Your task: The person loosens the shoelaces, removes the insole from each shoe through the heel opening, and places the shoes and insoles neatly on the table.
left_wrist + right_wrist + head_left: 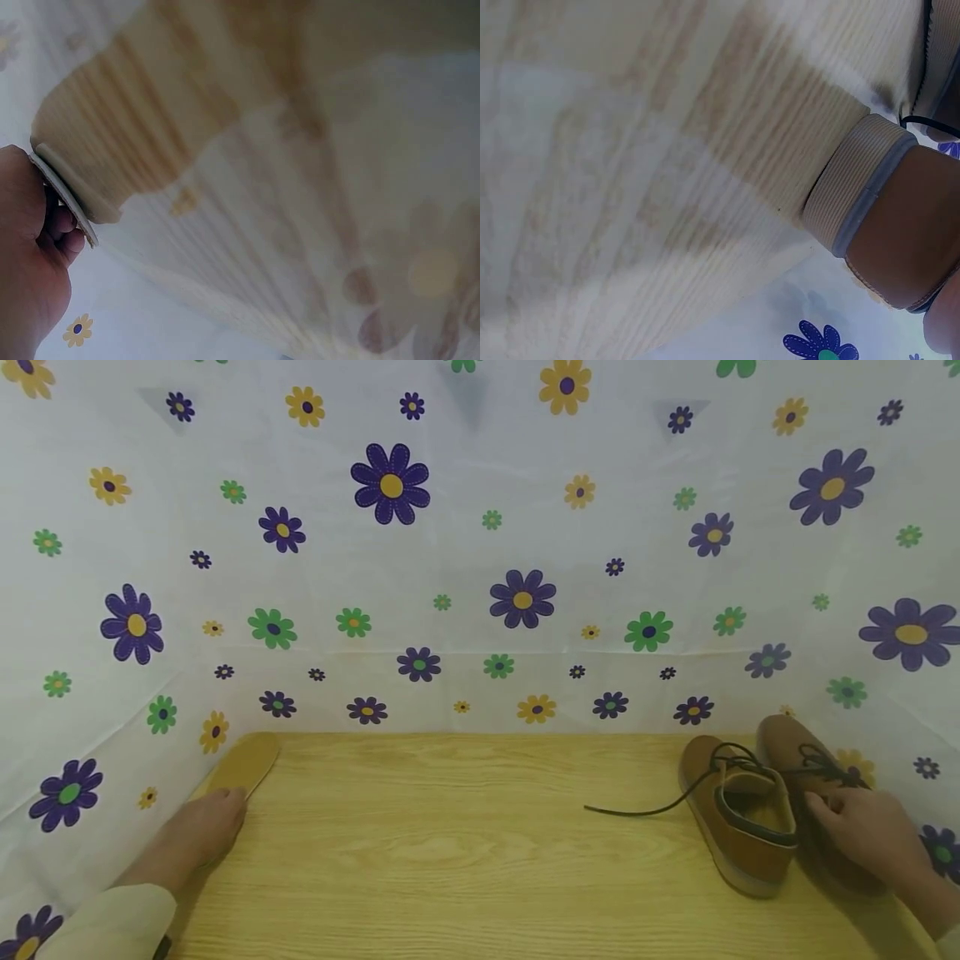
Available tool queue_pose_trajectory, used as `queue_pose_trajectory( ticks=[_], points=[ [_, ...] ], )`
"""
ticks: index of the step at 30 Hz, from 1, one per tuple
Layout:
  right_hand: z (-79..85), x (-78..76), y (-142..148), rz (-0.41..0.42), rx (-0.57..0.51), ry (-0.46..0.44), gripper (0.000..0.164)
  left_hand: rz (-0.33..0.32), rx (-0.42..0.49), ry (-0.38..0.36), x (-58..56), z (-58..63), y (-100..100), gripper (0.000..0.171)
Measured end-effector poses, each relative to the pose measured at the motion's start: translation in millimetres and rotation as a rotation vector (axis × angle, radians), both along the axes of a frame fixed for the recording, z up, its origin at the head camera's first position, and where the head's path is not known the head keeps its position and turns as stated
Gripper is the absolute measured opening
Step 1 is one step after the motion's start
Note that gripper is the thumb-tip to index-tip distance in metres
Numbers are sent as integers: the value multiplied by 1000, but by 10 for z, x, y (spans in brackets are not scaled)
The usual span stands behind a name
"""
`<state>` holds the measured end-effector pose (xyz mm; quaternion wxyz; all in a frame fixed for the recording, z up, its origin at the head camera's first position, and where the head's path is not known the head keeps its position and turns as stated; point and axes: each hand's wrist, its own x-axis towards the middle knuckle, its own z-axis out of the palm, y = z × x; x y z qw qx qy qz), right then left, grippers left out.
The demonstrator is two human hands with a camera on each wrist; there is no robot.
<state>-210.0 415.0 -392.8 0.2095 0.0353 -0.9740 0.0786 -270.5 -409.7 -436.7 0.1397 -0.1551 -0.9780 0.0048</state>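
Head feed: I have two brown shoes, the only vessels, side by side at the right end of the wood-grain table (450, 852). Inner shoe (750, 860): mouth toward me, dark padded collar, tongue standing up inside, pale lining visible in the front part; deeper contents in shadow, so I cannot tell what lies at the bottom. Its dark lace (637, 813) is loose and trails left across the wood. Outer shoe (787, 739): lace tied over the instep; mouth covered by the right hand (870, 831), interior hidden from me.

Right hand: fingers curled at the collar of the outer shoe, gripping it, thumb on the side facing the inner shoe. Right wrist feed gives me only the heel, its ribbed sole edge and a bit of skin.

Left hand (213, 827): at the far left, thumb and bent fingers pinching the near end of a tan insole (251, 756). The insole lies beside the flowered cloth (480, 552), rounded end at the back corner, well apart from both shoes.
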Motion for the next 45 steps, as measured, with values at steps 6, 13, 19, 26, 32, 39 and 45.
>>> queue_pose_trajectory(
  ticks=[6,13,19,26,32,39,45],
  points=[
    [19,63,-40,-33,-2,17,52,10,-6,-1,9,4,-1,9],
    [7,72,34,39,69,126,51,42,13,-22,31,2,-39,11],
    [33,58,143,46,92,187,46,50,66,-27,43,-19,-73,14],
    [335,-33,102,76,104,303,51,73,25,26,91,4,-103,15],
    [716,-103,-87,143,202,388,50,85,18,43,76,-3,-107,18],
    [1001,-155,-470,189,188,428,46,100,69,47,60,7,-108,19],
    [1079,-141,-779,246,135,430,45,114,110,1,36,9,-104,20]
  ],
)
